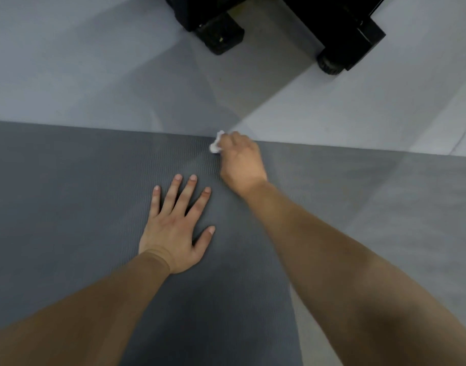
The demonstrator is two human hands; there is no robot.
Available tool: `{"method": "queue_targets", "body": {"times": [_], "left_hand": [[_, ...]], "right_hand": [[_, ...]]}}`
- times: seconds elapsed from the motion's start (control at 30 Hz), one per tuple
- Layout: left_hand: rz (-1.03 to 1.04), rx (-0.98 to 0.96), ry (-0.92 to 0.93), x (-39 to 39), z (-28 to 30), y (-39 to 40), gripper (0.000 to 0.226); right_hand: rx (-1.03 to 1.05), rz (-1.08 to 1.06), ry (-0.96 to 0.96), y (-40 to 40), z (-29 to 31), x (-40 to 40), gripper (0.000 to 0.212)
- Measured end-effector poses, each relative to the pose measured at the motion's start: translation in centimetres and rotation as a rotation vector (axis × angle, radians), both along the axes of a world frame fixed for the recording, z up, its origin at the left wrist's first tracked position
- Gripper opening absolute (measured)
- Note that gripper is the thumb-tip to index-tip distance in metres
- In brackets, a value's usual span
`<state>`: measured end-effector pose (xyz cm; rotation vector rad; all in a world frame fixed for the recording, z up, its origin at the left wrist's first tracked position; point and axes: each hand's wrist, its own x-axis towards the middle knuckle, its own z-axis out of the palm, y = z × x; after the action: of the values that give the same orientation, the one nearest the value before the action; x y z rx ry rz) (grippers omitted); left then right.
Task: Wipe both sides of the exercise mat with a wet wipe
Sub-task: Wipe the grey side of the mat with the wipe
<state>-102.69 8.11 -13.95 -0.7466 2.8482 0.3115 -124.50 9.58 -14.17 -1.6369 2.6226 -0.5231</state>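
Note:
A dark grey exercise mat [68, 194] with a fine ribbed texture lies flat on the floor and fills the lower part of the view. My left hand [175, 225] rests palm down on the mat, fingers straight and spread. Beyond it, my right hand [241, 161] grips a crumpled white wet wipe [216, 143] and presses it on the mat right at the far edge. Most of the wipe is hidden under the fingers.
Pale grey floor [81, 75] lies beyond the mat's far edge. A black piece of equipment [340, 30] with block feet and a small wheel stands at the top, right of centre, some way past the mat.

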Motion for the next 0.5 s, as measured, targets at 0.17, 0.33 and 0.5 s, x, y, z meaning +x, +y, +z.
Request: {"method": "queue_targets", "body": {"times": [0.17, 0.33, 0.5], "left_hand": [[-0.001, -0.004, -0.009, 0.0, 0.1, -0.1, 0.079], [-0.003, -0.007, -0.021, 0.0, 0.0, -0.1, 0.079], [-0.002, 0.000, -0.004, 0.0, 0.0, -0.1, 0.079]], "right_hand": [[0.072, -0.232, 0.169, 9.3, 0.1, -10.4, 0.032], [0.069, -0.528, 0.057, 12.2, 0.5, -12.6, 0.021], [-0.131, -0.310, -0.038, 4.4, -0.6, -3.9, 0.027]]}}
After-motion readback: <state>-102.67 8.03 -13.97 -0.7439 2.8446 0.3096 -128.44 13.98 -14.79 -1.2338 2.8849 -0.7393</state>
